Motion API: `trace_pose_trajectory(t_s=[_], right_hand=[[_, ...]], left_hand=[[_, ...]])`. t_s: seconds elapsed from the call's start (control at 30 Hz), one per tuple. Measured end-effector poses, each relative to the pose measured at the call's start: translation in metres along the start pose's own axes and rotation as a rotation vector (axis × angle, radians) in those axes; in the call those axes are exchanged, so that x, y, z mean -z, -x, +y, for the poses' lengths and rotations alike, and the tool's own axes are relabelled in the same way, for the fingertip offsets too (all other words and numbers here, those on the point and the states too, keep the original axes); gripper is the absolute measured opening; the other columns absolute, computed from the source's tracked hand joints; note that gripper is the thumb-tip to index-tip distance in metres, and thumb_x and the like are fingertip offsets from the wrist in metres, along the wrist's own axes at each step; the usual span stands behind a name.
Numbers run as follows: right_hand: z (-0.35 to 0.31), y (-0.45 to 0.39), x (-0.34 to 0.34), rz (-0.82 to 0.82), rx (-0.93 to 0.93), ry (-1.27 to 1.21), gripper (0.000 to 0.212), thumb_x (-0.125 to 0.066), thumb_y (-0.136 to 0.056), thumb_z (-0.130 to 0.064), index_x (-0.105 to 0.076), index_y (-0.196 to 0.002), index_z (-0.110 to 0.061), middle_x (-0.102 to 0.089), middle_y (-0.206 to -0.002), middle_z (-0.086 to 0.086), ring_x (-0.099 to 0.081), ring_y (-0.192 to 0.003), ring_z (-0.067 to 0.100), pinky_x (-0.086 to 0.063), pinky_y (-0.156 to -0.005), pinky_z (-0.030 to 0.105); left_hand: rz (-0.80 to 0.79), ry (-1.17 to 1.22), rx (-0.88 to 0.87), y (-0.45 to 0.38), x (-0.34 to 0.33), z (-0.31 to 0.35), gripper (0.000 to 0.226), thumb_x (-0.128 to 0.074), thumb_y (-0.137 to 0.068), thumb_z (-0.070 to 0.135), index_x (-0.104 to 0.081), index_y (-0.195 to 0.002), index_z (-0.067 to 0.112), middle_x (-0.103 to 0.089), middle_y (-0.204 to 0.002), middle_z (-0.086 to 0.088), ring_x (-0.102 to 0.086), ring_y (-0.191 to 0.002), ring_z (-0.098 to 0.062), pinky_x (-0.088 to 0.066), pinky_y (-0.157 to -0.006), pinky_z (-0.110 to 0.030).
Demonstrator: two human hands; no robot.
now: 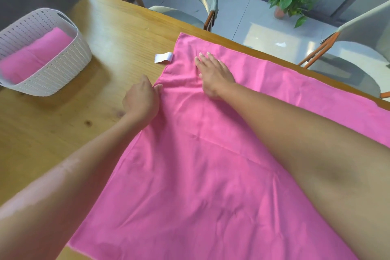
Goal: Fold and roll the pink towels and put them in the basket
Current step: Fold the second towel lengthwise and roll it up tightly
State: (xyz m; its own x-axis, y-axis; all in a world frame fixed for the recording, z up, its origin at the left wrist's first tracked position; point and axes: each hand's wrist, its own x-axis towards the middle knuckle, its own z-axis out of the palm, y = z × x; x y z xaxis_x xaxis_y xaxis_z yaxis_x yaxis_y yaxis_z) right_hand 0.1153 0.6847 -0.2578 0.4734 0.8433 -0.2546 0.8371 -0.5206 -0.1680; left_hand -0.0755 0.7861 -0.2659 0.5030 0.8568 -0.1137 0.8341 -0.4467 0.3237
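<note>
Pink towel (211, 164) spread on the wooden table (63, 129), its near and right edges cut off. Left hand (141, 101) pinches the left hem; right hand (213, 74) presses flat. White tag (163, 57) unreadable. Basket (61, 65) holds rolled towels (35, 55), blurred.

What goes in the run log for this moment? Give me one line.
left hand pinches pink towel edge | right hand flat on towel | towel spread on table | basket holds rolled towel

Towel (211, 164): smooth matt pink cloth. Basket (63, 63): perforated white plastic. Table (63, 133): grainy wood.
</note>
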Motion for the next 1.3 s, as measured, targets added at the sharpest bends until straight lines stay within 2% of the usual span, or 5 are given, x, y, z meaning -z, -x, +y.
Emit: trace_pose_trajectory(t_s=[0.5, 0.77, 0.87, 1.03, 1.3], right_hand=[[0.024, 0.170, -0.075, 0.021, -0.190, 0.010, 0.069, -0.015, -0.100, -0.065, 0.005, -0.159, -0.035, 0.019, -0.166, -0.004, 0.020, -0.151, 0.033, 0.009, -0.122, 0.052], [0.008, 0.248, -0.073, 0.131, -0.202, -0.111, 0.068, -0.026, -0.101, -0.061, -0.012, -0.160, -0.029, -0.001, -0.169, 0.002, 0.004, -0.154, 0.027, 0.000, -0.124, 0.048], [-0.004, 0.318, -0.088, 0.127, -0.267, -0.117, 0.069, -0.028, -0.099, -0.065, -0.014, -0.159, -0.034, -0.004, -0.168, 0.000, 0.003, -0.154, 0.029, 0.001, -0.122, 0.056], [0.003, 0.428, -0.142, 0.028, -0.361, 0.048, 0.081, -0.005, -0.089, -0.078, 0.006, -0.159, -0.037, 0.018, -0.166, -0.002, 0.018, -0.152, 0.032, 0.005, -0.120, 0.061], [0.018, 0.505, -0.164, 0.090, -0.450, -0.012, 0.079, -0.003, -0.091, -0.076, 0.003, -0.159, -0.036, 0.011, -0.168, -0.001, 0.014, -0.153, 0.032, 0.003, -0.123, 0.054]], left_hand=[[0.089, -0.216, -0.225, 0.114, 0.001, -0.093, 0.038, -0.046, -0.104, 0.037, -0.037, -0.126, 0.006, -0.063, -0.075, -0.023, -0.064, -0.068, -0.044, -0.045, -0.057, -0.047], [0.237, -0.163, -0.184, 0.178, 0.010, -0.084, 0.036, -0.047, -0.100, 0.026, -0.052, -0.123, -0.001, -0.056, -0.117, -0.026, -0.053, -0.107, -0.042, -0.041, -0.095, -0.055], [0.052, -0.049, -0.016, 0.248, -0.006, -0.088, 0.055, -0.042, -0.102, 0.045, -0.037, -0.149, 0.016, -0.033, -0.156, -0.019, -0.031, -0.143, -0.041, -0.025, -0.116, -0.063], [-0.068, -0.122, 0.038, 0.308, -0.027, -0.150, 0.071, -0.012, -0.092, 0.082, 0.001, -0.156, 0.053, 0.006, -0.170, 0.005, 0.007, -0.154, -0.041, 0.005, -0.114, -0.074], [-0.073, -0.159, -0.188, 0.353, -0.031, -0.088, 0.076, -0.009, -0.094, 0.077, 0.008, -0.159, 0.041, 0.012, -0.169, -0.003, 0.008, -0.151, -0.049, 0.001, -0.114, -0.076]])
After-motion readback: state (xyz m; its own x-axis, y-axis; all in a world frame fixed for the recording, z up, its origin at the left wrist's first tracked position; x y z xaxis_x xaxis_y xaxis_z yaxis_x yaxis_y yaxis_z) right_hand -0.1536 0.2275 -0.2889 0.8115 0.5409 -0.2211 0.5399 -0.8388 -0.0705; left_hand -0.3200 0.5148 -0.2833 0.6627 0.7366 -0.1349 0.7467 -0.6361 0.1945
